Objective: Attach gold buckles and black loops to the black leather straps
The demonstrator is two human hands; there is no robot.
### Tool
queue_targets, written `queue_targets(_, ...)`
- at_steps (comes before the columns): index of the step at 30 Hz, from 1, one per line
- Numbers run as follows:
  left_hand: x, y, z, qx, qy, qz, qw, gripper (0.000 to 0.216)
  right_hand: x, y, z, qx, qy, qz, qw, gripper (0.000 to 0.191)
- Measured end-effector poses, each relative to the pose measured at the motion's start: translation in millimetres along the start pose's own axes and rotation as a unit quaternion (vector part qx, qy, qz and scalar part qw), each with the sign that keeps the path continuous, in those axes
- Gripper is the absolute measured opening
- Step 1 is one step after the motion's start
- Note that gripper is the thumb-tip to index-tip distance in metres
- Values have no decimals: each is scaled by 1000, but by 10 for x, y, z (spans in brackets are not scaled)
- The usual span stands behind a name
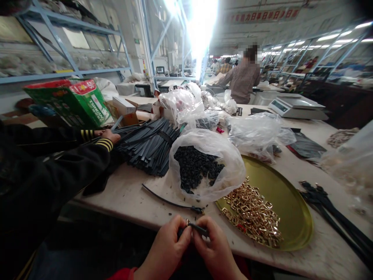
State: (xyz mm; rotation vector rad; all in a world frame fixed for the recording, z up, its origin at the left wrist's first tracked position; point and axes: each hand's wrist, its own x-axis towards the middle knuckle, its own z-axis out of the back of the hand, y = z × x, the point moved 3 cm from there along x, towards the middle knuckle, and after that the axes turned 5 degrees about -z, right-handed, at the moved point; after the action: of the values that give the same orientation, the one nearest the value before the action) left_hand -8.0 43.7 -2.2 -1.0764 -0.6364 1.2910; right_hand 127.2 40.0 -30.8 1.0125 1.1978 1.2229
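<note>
- In the head view, the left hand [171, 241] and the right hand [214, 245] are together at the front edge of the table [329, 243], low in the middle.
- Between them is a short length of dark strap [199, 229] with a small gold buckle [187, 222] at its left end, by the left fingertips.
- The left thumb and forefinger are pressed together, pinching the dark strap just by the gold buckle; the other left fingers are curled under, partly hidden.
- The right thumb and forefinger pinch the dark strap further along, its free end poking out to the right; the other right fingers are bent, and I cannot tell whether they touch it.
- A loose strap [166, 200] lies curved on the table just beyond the hands, its right end close to them.
- Behind it, an open plastic bag [234, 161] holds many small black loops [194, 167].
- To the right, touching the bag, a round gold tray [300, 221] carries a heap of gold buckles [256, 214] on its near left part.
- More black straps [329, 206] lie right of the tray.
- To the left of the bag is a thick strap bundle [148, 146]; a co-worker's hand [112, 137], in a black sleeve with yellow stripes, is at its left end.
- Further back stand a green and red box [70, 103] and a scale [297, 107].
</note>
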Motion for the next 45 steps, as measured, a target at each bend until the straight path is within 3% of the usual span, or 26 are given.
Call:
queue_targets(4, 50, -18, 33, 31, 60, -9, 998, 22, 78, -73, -7, 29, 52, -52, 997, 13)
queue_targets(8, 155, -30, 74, -38, 54, -17, 998, 15, 137, 57, 67, -43, 76, 5, 996, 12)
queue_targets(12, 271, -65, 97, -102, 83, -29, 991, 20, 455, 246, 230, -134, 157, 59, 977, 12)
queue_targets(14, 323, -57, 121, -92, 75, -18, 993, 20, 769, 312, 365, -227, 75, 99, 966, 17)
queue_targets(16, 367, -28, 139, -89, 59, -6, 994, 20, 1095, 311, 420, -419, 18, 110, 901, 15)
queue_targets(19, 408, 33, 146, -101, 43, 9, 994, 18, 1444, 226, 392, -481, 12, 94, 872, 17)
queue_targets(22, 414, 66, 159, -106, 16, 24, 994, 19, 1560, 127, 341, -480, 9, 90, 873, 17)
queue_targets(30, 323, -86, 203, -102, -27, -8, 994, 22, 1464, 185, 367, -367, -17, 81, 926, 11)
queue_targets(33, 284, -115, 288, -100, -66, -32, 992, 24, 1201, 299, 299, -282, 3, 76, 956, 12)
queue_targets(36, 262, -143, 326, -106, -84, -55, 989, 26, 807, 351, 169, -190, 65, 52, 978, 21)
queue_targets(38, 249, -167, 297, -105, -65, -60, 991, 26, 570, 338, 98, -52, 105, 3, 993, 26)
queue_targets(41, 193, -204, 244, -67, -50, -58, 995, 23, 352, 293, 43, 128, 123, -64, 982, 32)
queue_targets(45, 65, -258, 247, 10, -75, -84, 994, 20, 272, 279, 44, 159, 103, -57, 980, 34)
